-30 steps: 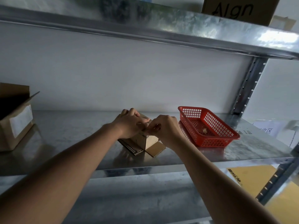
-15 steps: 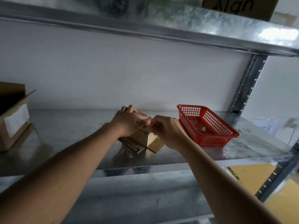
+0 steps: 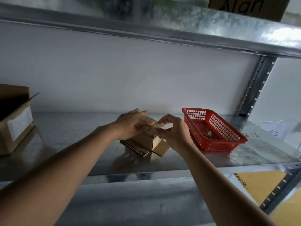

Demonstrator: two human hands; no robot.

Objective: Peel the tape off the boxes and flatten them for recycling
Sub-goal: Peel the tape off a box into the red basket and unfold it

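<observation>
A small brown cardboard box [image 3: 146,141] stands on the metal shelf [image 3: 73,144] with its lower flaps splayed out on the shelf. My left hand [image 3: 130,126] lies on the box's top with straight fingers pressing it down. My right hand [image 3: 172,131] is at the box's right top edge, and its thumb and forefinger pinch a pale strip of tape [image 3: 160,126] there. How much of the tape has come free is hidden by the fingers.
A red plastic basket [image 3: 216,144] with a small crumpled scrap [image 3: 209,133] inside sits just right of the box. A larger open cardboard box [image 3: 14,126] stands at the shelf's left end. Another shelf [image 3: 146,22] hangs overhead. Yellow flat cardboard [image 3: 260,185] lies below right.
My left hand's fingers have straightened out flat over the box top. My right hand has shifted slightly right and up at the box edge, fingers pinching the tape.
</observation>
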